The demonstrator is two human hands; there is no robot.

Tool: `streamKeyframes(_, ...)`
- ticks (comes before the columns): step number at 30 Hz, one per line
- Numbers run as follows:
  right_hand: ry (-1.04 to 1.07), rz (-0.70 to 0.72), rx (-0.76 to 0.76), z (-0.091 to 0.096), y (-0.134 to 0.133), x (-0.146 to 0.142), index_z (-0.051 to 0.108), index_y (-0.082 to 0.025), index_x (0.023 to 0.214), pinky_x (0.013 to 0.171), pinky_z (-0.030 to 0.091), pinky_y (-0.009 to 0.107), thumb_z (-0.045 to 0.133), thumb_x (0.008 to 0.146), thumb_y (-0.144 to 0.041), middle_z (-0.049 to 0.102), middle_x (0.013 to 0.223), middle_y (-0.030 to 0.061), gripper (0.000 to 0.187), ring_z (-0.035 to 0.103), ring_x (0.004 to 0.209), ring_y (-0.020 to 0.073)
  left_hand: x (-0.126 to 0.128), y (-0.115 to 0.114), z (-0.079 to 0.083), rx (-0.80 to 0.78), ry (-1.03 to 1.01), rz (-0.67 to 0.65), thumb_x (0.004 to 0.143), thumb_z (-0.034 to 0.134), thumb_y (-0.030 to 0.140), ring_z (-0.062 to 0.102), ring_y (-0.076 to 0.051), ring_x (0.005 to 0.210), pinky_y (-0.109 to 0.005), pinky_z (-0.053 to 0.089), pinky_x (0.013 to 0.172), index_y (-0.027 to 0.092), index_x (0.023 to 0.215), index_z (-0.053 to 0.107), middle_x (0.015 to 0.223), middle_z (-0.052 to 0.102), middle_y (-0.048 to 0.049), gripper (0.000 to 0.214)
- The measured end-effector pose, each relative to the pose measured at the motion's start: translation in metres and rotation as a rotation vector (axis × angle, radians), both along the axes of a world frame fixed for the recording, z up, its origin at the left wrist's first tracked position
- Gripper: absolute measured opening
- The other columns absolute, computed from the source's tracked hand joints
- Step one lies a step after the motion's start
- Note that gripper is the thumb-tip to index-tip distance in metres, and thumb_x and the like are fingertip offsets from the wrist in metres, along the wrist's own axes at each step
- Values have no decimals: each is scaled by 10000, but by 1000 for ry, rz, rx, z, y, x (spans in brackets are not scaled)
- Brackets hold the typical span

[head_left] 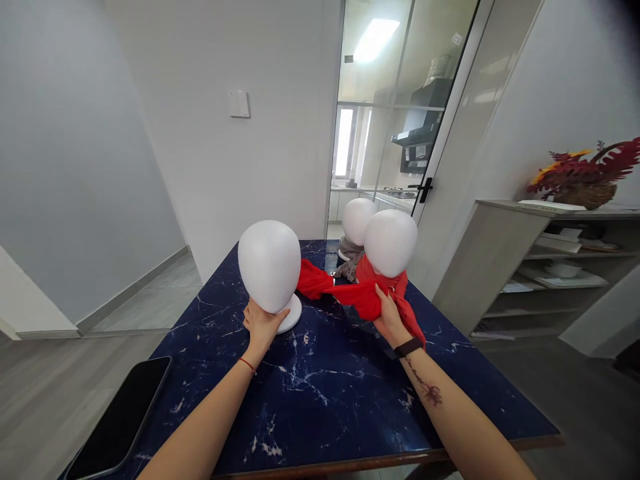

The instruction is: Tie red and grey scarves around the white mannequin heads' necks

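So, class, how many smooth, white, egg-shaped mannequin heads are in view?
3: left head, held by the left hand; right head, red fabric around its neck; rear head, grey fabric below.

The blue table [345, 413] bears a phone [120, 417] near left, white head [270, 263] left, red cloth [314, 280] beside it, two heads [391, 241] far right.

I count three white mannequin heads [270, 263] on one surface [320, 407], with one smartphone [123, 417]; whether the red cloth [314, 280] and grey cloth [346, 270] are each one piece, I cannot tell. My feed shows one left hand [261, 327], one right hand [391, 320], one wall switch [239, 105], one door handle [427, 189], one basket [589, 195], one shelf unit [457, 250].
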State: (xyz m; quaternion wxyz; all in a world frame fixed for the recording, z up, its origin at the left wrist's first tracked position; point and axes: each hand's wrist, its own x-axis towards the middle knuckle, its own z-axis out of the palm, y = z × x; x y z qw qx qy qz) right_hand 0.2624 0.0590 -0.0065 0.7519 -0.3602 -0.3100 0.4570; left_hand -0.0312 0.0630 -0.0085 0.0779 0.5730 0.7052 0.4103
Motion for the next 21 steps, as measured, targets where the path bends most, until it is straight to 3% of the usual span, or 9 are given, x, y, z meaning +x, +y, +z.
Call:
streamKeyframes(5,-54,3,-25,-1,-2,1,608,-226,862,722,535,327,661,663,-381,680,857,9,257,649,781,183,0,1,0,-19,0,21,553,694,576,359,-378,1234,-492,322,981,147,1287,297,1278,438,-199,939)
streamKeyframes(9,-213,93,-93,-4,-7,-8,617,-187,798,663,494,283,688,648,-411,663,773,12,279,617,692,162,0,0,0,-5,-2,12,574,684,568,378,-350,1231,-469,329,978,175,1295,299,1271,467,-164,906)
streamKeyframes(12,-433,119,-131,-11,-6,-11,597,-171,747,634,447,266,654,673,-477,638,719,8,320,575,657,151,0,0,-1,5,6,25,575,682,566,383,-344,1226,-474,330,973,171,1309,281,1279,466,-156,926)
streamKeyframes(21,-1154,-3,-83,-25,-3,-9,552,-177,696,582,347,243,471,798,-550,579,655,-6,395,487,621,144,1,1,-4,1,42,41,563,708,530,384,-320,1244,-462,257,1032,139,1291,323,1278,480,-170,910)
